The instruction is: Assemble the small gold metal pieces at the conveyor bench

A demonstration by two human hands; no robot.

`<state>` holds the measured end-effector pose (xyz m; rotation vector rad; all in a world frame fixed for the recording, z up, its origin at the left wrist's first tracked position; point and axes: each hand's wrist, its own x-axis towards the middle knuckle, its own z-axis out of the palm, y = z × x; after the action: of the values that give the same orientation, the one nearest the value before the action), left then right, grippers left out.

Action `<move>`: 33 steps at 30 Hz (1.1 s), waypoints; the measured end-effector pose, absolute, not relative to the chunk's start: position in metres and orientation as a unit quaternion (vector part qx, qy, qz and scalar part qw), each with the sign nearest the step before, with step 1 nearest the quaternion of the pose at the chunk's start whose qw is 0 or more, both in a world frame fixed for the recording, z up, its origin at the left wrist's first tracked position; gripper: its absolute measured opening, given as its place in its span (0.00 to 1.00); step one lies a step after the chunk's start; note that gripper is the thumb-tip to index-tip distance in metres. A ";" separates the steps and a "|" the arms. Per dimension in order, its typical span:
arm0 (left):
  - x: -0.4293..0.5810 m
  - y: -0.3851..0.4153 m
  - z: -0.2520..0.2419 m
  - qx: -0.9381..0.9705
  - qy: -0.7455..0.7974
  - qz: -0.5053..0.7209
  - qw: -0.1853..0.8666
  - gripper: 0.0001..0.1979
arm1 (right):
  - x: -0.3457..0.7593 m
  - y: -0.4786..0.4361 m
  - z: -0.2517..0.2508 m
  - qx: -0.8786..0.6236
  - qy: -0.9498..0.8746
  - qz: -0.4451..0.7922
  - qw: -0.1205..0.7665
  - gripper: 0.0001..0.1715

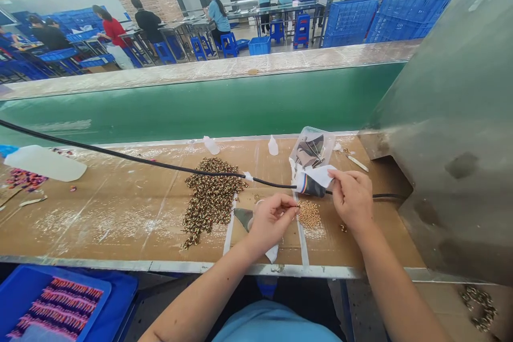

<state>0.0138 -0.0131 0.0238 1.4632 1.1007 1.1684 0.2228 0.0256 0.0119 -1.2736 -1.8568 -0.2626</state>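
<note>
My left hand (273, 223) is closed in a pinch on a tiny dark piece at its fingertips, too small to name. My right hand (353, 199) grips the edge of a white cloth (319, 175). That cloth lies against a dark roll with a striped band (310, 186) around the black cable. Just right of my left fingertips is a patch of small tan beads (309, 215). A big heap of gold-and-black small parts (210, 197) spreads to the left. Under my left wrist lies a grey-green scrap (242, 217).
A black cable (132, 159) crosses the cardboard-covered bench. Behind the cloth stands a clear tray (312, 147) of dark pieces, with small white bottles (273, 145) nearby. A metal housing (460, 144) bounds the right; a green conveyor belt (200, 107) runs behind. A blue bin (96, 294) sits lower left.
</note>
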 end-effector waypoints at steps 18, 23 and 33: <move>-0.016 -0.049 -0.006 0.648 0.386 0.549 0.360 0.02 | 0.195 -0.037 0.023 -0.485 -0.749 0.109 0.438 0.10; -0.016 -0.063 -0.019 0.629 0.382 0.547 0.399 0.04 | 0.163 -0.063 0.012 -0.450 -0.755 0.209 0.429 0.08; -0.022 -0.075 -0.017 0.707 0.370 0.515 0.313 0.04 | 0.148 -0.077 0.004 -0.421 -0.755 0.195 0.463 0.07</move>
<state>-0.0223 -0.0748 -0.0166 1.8658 0.9755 1.3587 0.1481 -0.0771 0.0044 -1.0346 -1.8573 0.4791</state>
